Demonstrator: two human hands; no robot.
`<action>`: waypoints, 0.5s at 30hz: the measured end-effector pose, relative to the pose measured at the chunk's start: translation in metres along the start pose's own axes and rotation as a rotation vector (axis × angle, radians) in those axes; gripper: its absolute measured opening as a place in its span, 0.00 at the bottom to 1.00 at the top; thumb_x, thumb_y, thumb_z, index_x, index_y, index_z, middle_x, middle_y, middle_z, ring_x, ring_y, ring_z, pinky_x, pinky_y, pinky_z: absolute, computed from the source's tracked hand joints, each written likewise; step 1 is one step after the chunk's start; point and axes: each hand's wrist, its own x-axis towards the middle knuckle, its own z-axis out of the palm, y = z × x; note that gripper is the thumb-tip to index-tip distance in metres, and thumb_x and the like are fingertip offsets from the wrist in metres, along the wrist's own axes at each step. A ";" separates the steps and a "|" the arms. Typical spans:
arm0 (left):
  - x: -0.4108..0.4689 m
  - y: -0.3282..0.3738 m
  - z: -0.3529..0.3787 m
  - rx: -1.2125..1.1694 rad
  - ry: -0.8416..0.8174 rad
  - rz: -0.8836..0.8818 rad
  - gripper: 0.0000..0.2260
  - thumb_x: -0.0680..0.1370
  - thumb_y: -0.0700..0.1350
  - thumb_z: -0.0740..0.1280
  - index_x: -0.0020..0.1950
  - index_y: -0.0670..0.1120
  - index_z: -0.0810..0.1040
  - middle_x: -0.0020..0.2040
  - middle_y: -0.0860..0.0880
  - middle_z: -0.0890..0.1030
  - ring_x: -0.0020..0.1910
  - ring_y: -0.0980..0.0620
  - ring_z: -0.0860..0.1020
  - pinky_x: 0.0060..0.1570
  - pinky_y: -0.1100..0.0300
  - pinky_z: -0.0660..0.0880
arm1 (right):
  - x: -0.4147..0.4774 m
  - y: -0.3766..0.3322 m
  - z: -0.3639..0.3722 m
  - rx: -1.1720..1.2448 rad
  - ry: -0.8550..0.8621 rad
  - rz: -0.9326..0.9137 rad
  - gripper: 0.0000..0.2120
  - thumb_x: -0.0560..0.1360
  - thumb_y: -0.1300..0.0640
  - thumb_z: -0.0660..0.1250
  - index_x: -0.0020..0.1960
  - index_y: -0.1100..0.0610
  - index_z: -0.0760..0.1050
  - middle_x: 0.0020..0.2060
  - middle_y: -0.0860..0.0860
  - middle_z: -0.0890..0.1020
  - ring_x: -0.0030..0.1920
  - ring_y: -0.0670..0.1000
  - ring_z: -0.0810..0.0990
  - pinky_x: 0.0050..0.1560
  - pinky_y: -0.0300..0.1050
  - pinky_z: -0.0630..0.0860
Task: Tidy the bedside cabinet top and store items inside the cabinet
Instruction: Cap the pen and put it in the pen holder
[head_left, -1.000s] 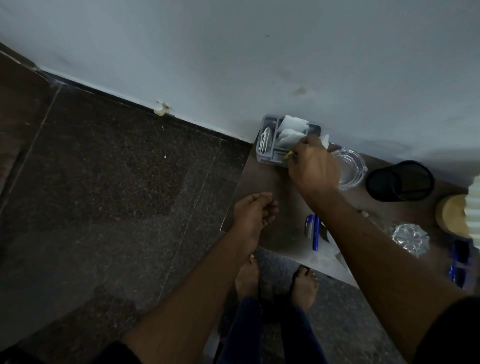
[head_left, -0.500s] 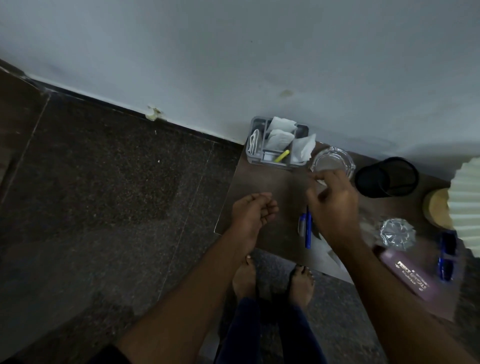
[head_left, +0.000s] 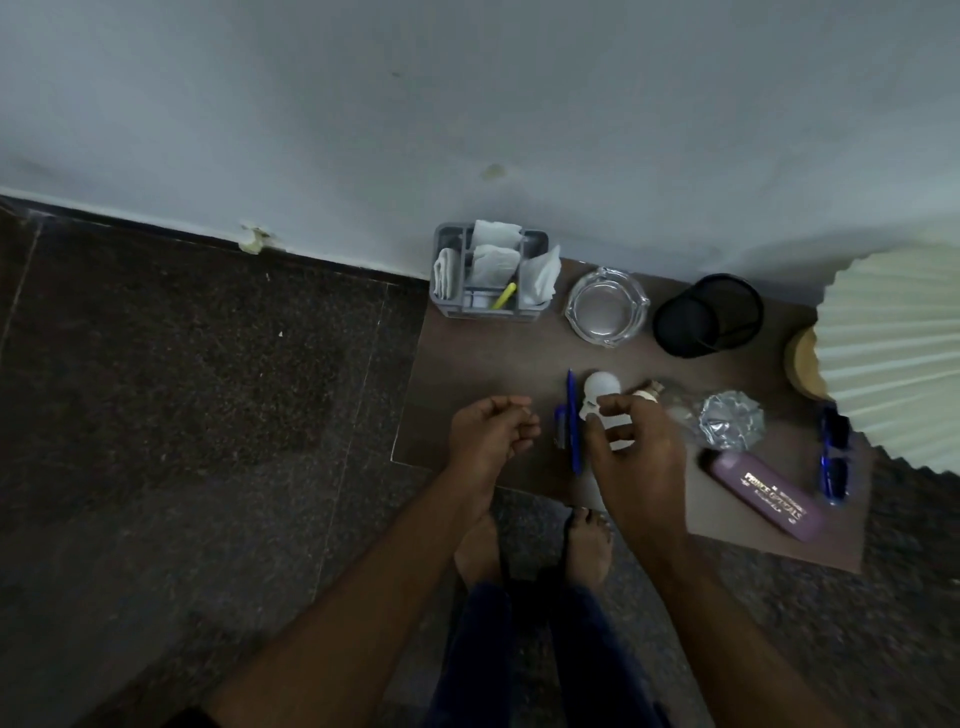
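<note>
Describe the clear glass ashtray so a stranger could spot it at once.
Start at the brown cabinet top against the pale wall. In the row along its back edge, the round clear glass ashtray sits between the grey plastic organiser stuffed with white tissues and the black mesh pen cup. Of the three, it alone is transparent and low.

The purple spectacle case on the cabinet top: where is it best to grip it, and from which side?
Probably across the middle of the purple spectacle case, from above, pinching its two long sides. It lies flat and slanted, long, narrow, with bare cabinet top along its near side. The right hand, nearest, holds a white object.
</note>
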 end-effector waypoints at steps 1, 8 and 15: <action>-0.002 -0.002 0.002 0.036 0.003 0.011 0.05 0.78 0.36 0.67 0.51 0.43 0.82 0.44 0.43 0.84 0.42 0.49 0.83 0.44 0.59 0.80 | -0.004 0.003 -0.001 -0.012 -0.004 0.017 0.08 0.76 0.58 0.71 0.55 0.55 0.78 0.51 0.46 0.80 0.41 0.41 0.80 0.36 0.31 0.77; -0.004 -0.022 0.017 0.351 0.105 0.158 0.07 0.76 0.36 0.70 0.43 0.48 0.82 0.40 0.45 0.84 0.37 0.51 0.82 0.45 0.54 0.80 | -0.022 0.024 0.007 -0.152 -0.029 0.115 0.04 0.77 0.58 0.70 0.50 0.56 0.83 0.41 0.51 0.86 0.38 0.49 0.84 0.41 0.44 0.82; 0.008 -0.027 0.033 0.631 0.181 0.281 0.07 0.74 0.40 0.71 0.51 0.48 0.83 0.46 0.53 0.84 0.43 0.57 0.80 0.44 0.65 0.77 | -0.031 0.038 0.031 -0.431 -0.136 0.057 0.06 0.78 0.56 0.66 0.48 0.57 0.80 0.40 0.54 0.84 0.39 0.55 0.83 0.38 0.47 0.79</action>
